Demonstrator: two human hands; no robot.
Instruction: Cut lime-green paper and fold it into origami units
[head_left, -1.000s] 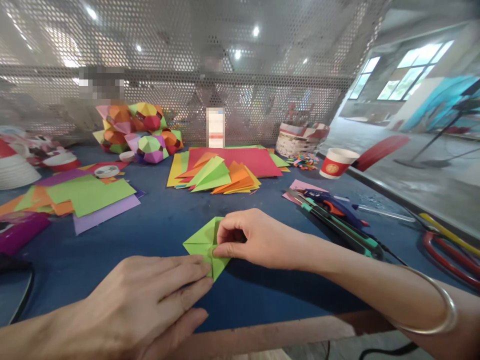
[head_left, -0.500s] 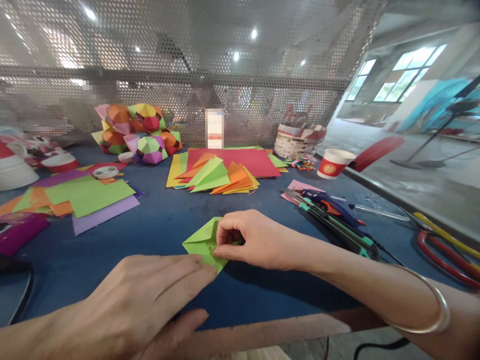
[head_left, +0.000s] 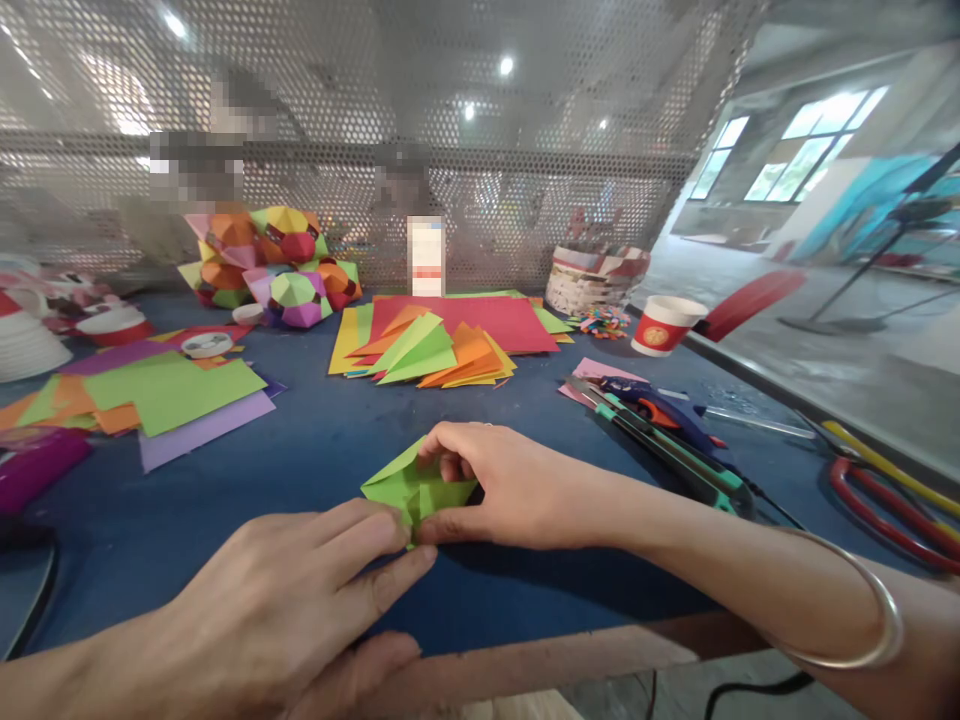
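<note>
Currently left hand point(head_left: 322, 575), fingers slightly spread, touches green folded paper point(head_left: 391, 485); right hand point(head_left: 502, 485) also touches, thumb and index apart

I have a small piece of bright green paper point(head_left: 394, 482) just below the centre of the frame, partly folded and creased, one pointed corner aimed at the left edge, its flaps slightly raised, its right and lower parts partly covered from my view
</note>
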